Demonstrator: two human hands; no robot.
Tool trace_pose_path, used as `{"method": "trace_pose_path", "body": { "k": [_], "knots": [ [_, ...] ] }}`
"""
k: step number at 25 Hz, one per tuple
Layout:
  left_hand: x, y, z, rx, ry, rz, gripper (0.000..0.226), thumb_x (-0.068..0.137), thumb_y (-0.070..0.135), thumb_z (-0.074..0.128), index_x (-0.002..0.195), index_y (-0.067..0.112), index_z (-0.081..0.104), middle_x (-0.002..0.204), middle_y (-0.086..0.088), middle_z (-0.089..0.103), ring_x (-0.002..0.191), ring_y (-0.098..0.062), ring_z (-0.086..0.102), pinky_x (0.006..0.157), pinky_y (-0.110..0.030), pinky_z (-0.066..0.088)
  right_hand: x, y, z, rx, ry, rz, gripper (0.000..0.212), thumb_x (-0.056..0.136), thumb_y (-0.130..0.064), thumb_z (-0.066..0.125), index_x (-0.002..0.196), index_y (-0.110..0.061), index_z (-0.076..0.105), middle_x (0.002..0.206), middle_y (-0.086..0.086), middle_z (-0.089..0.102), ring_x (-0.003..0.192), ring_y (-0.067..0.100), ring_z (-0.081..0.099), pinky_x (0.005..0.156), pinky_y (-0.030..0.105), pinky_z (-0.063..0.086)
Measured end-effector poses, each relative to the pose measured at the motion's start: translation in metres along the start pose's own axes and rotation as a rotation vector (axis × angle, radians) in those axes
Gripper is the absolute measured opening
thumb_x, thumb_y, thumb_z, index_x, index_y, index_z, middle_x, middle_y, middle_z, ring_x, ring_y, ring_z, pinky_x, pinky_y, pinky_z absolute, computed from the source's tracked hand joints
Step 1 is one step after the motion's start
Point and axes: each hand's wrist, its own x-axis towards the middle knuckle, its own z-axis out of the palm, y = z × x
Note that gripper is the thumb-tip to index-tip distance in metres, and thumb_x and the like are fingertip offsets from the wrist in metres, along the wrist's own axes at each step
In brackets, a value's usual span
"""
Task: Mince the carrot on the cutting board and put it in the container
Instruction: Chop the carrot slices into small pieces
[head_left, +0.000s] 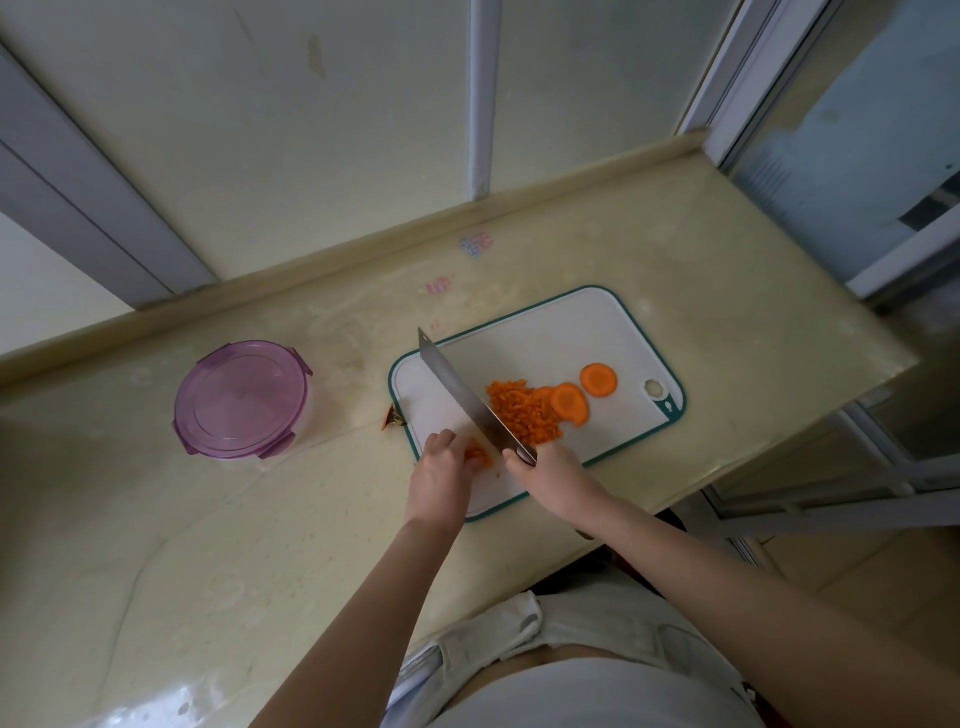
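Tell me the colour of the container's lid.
Translucent purple; the lid sits closed on the container, clearest in the head view.

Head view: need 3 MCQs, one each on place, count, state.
1. Where does the round clear container with the purple lid sit relative to the white teal-edged cutting board?
A. Left of it
B. On it
C. Right of it

2. How many whole round orange carrot slices lie beside the minced carrot pile?
A. None
B. Two
C. Five

3. What state is the container in?
A. Lid off
B. Tipped over
C. Lid on

Answers:
1. A, it stands on the counter left of the board.
2. B, two discs lie right of the pile.
3. C, the purple lid covers it.
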Motion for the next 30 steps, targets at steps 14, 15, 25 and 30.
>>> {"method": "trace_pose_path", "body": {
  "k": [14,15,25,30],
  "knots": [
    [-0.007,-0.009,-0.005,-0.1,0.077,0.025,0.02,0.083,0.016,0.067,0.102,0.009,0.071,0.091,-0.008,0.062,0.093,-0.024,0.051,0.08,-0.018,0.035,-0.01,-0.003,-0.005,0.059,-0.002,0.073,0.042,0.096,-0.038,0.05,0.059,-0.021,0.038,0.056,-0.004,0.04,0.046,0.009,0.039,0.043,0.018,0.029],
    [-0.008,-0.009,-0.005,-0.114,0.086,0.02,0.019,0.083,0.014,0.068,0.1,0.008,0.071,0.09,-0.009,0.061,0.092,-0.024,0.051,0.079,-0.016,0.033,-0.011,-0.002,-0.004,0.046,-0.013,0.077,0.042,0.096,-0.038,0.049,0.059,-0.02,0.038,0.057,-0.003,0.04,0.047,0.011,0.04,0.043,0.019,0.03],
    [-0.007,-0.006,-0.002,-0.099,0.108,-0.008,0.015,0.082,0.008,0.066,0.095,0.004,0.072,0.087,-0.01,0.06,0.092,-0.026,0.051,0.075,-0.018,0.034,-0.008,-0.002,0.007,0.015,-0.08,0.123,0.043,0.097,-0.037,0.047,0.062,-0.013,0.041,0.056,0.001,0.042,0.049,0.014,0.042,0.044,0.023,0.032],
    [-0.007,-0.006,-0.001,-0.092,0.113,-0.012,0.013,0.08,0.007,0.068,0.093,0.004,0.072,0.085,-0.009,0.061,0.09,-0.025,0.052,0.074,-0.025,0.042,-0.001,-0.003,0.01,-0.016,-0.091,0.095,0.045,0.097,-0.036,0.046,0.058,-0.014,0.036,0.056,0.001,0.039,0.049,0.015,0.039,0.046,0.024,0.029]
  ]
}}
